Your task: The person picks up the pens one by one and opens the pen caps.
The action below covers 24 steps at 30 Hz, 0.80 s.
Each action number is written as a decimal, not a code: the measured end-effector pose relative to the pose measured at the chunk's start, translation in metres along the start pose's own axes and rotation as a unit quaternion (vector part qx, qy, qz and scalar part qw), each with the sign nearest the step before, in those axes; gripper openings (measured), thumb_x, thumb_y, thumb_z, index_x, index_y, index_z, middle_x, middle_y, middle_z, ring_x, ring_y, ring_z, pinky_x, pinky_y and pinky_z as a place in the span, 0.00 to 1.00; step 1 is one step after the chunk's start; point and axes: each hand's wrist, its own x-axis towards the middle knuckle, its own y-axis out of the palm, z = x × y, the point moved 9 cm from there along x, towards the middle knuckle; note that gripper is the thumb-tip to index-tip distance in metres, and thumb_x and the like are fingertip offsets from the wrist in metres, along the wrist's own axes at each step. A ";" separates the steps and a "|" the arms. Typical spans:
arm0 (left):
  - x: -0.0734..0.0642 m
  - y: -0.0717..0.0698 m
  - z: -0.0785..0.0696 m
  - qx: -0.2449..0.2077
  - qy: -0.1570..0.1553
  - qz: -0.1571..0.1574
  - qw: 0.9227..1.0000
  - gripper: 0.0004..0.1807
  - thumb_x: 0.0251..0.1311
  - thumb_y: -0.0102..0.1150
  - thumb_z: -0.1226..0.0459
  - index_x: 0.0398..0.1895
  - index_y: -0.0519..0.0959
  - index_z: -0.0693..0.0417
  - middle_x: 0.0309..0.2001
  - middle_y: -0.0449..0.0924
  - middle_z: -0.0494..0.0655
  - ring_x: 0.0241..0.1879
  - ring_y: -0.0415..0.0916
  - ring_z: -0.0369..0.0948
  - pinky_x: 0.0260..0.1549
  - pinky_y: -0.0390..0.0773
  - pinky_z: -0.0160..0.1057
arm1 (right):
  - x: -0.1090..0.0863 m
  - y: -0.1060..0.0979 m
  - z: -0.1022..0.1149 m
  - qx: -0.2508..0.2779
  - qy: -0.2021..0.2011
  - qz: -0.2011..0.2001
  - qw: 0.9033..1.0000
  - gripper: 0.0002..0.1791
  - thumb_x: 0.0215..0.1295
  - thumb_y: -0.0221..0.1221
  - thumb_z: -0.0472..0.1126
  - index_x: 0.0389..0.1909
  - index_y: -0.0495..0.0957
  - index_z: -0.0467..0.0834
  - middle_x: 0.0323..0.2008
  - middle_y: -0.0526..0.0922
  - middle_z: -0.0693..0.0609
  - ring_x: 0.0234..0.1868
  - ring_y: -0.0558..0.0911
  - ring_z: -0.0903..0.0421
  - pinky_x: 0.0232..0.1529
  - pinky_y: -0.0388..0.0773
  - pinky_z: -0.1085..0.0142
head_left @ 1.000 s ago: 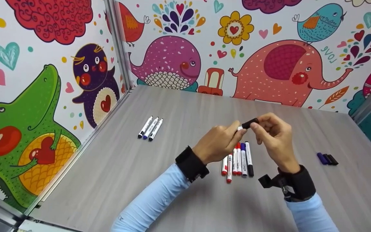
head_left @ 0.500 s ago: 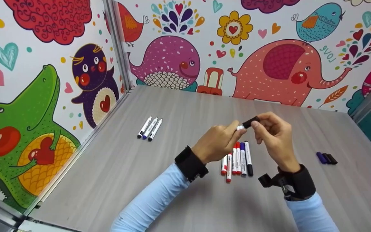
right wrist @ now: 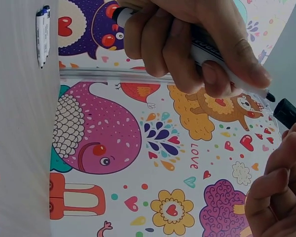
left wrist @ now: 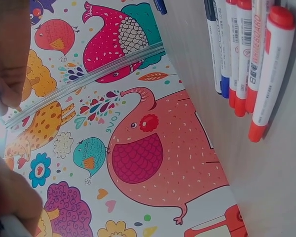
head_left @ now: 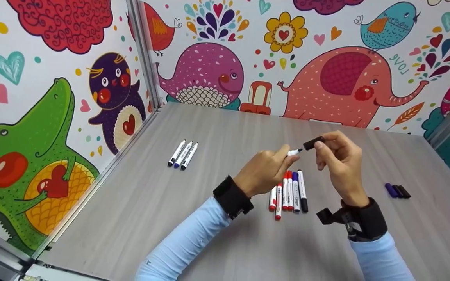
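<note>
My left hand (head_left: pixel 262 171) grips a white whiteboard marker (head_left: pixel 294 152), fingers wrapped round its barrel, its dark tip bare and pointing right. Between thumb and fingers, my right hand (head_left: pixel 340 166) pinches a black marker cap (head_left: pixel 313 143), held a short way off the tip. The right wrist view shows the marker (right wrist: pixel 207 52) in the curled left hand (right wrist: pixel 187 44), with the cap (right wrist: pixel 287 113) apart from its tip. Both hands are above the table, over a row of capped red, blue and black markers (head_left: pixel 290 191).
Three uncapped markers (head_left: pixel 183 155) lie side by side on the left of the table (head_left: pixel 131 218). On the right lie several loose caps (head_left: pixel 397 191), blue and black. Walls printed with cartoon animals (head_left: pixel 205 74) border the table at the back and left.
The black cap has come off the marker. My right hand has moved right and slightly up with it, baring the tip, while the left hand has stayed nearly in place.
</note>
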 end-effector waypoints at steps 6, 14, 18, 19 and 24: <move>0.000 0.001 0.022 -0.013 -0.080 0.002 0.997 0.17 0.83 0.39 0.54 0.38 0.69 0.56 0.20 0.59 0.40 0.16 0.58 0.34 0.16 0.56 0.27 | 0.002 -0.006 0.001 0.002 -0.004 -0.011 1.000 0.05 0.68 0.55 0.23 0.38 0.73 0.21 0.18 0.76 0.53 0.16 0.72 0.60 0.21 0.74 0.74; -0.017 -0.012 0.100 0.025 -0.272 0.008 0.962 0.11 0.75 0.42 0.63 0.44 0.74 0.59 0.27 0.70 0.47 0.22 0.67 0.41 0.22 0.71 0.38 | 0.002 -0.005 0.001 0.010 0.001 -0.007 1.000 0.05 0.67 0.54 0.22 0.38 0.73 0.20 0.18 0.76 0.52 0.17 0.72 0.60 0.21 0.74 0.74; -0.031 -0.023 0.140 0.073 -0.338 0.024 0.938 0.19 0.69 0.48 0.70 0.60 0.76 0.65 0.51 0.69 0.64 0.35 0.80 0.52 0.37 0.83 0.48 | 0.002 -0.005 0.000 0.006 0.004 -0.007 1.000 0.05 0.67 0.55 0.23 0.38 0.73 0.20 0.17 0.76 0.53 0.16 0.72 0.61 0.20 0.74 0.74; -0.035 -0.025 0.149 0.079 -0.355 0.027 0.931 0.22 0.67 0.49 0.71 0.63 0.76 0.64 0.56 0.67 0.66 0.39 0.81 0.56 0.41 0.84 0.50 | 0.002 -0.005 0.000 0.007 0.004 -0.006 1.000 0.05 0.67 0.56 0.23 0.38 0.73 0.20 0.17 0.76 0.53 0.16 0.72 0.60 0.20 0.74 0.74; -0.060 -0.043 0.190 0.134 -0.409 0.031 0.902 0.18 0.61 0.57 0.73 0.55 0.81 0.64 0.55 0.77 0.69 0.47 0.83 0.62 0.48 0.84 0.56 | 0.001 -0.001 -0.001 0.002 0.000 0.007 1.000 0.04 0.67 0.55 0.22 0.38 0.73 0.21 0.17 0.75 0.53 0.16 0.72 0.61 0.20 0.73 0.74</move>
